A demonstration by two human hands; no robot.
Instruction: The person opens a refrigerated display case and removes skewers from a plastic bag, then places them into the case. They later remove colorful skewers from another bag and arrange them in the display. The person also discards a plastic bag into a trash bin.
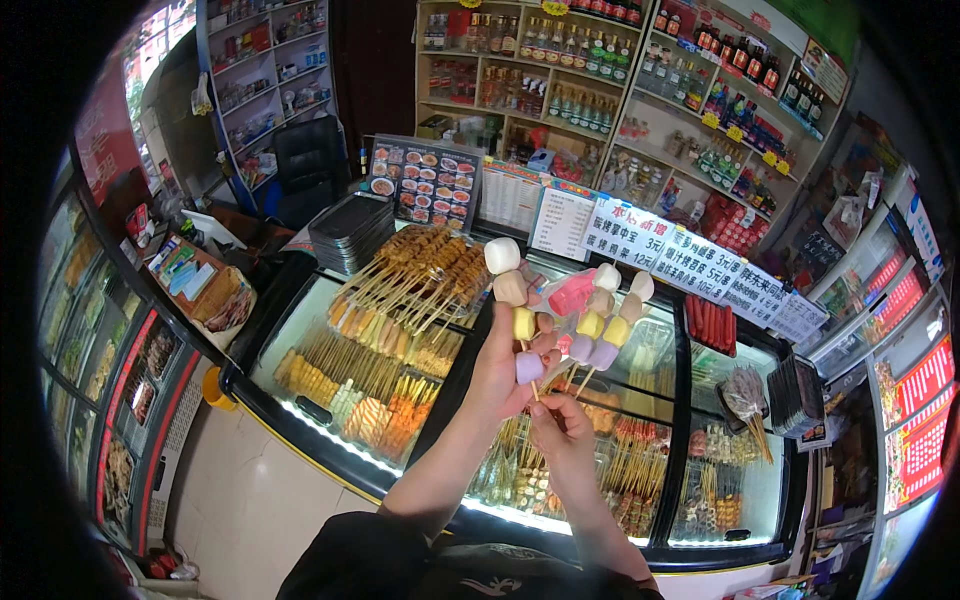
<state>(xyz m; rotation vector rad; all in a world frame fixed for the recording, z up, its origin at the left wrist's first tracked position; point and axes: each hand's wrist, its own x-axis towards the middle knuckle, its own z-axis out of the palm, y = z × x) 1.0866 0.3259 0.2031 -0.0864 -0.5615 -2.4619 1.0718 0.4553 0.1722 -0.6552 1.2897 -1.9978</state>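
My left hand (499, 375) is around a marshmallow skewer (527, 367), its fingers beside the yellow and purple pieces. White and tan marshmallows sit above them on the same stick. Just below, my right hand (564, 433) pinches the lower end of that stick. Beyond my fingers, to the right, are two more marshmallow skewers (590, 324) in the same colours, over the glass-topped display case (645, 360); whether they rest on the glass is hard to tell. A pink package (571, 294) lies right behind the skewers.
Brown meat skewers (435, 262) are piled on the case's left part, beside stacked black trays (352, 232). Red sausages (710, 324) and a bagged bundle of skewers (744, 397) lie to the right. Signs with writing (660, 247) line the back edge. Bottle shelves (525, 67) stand behind.
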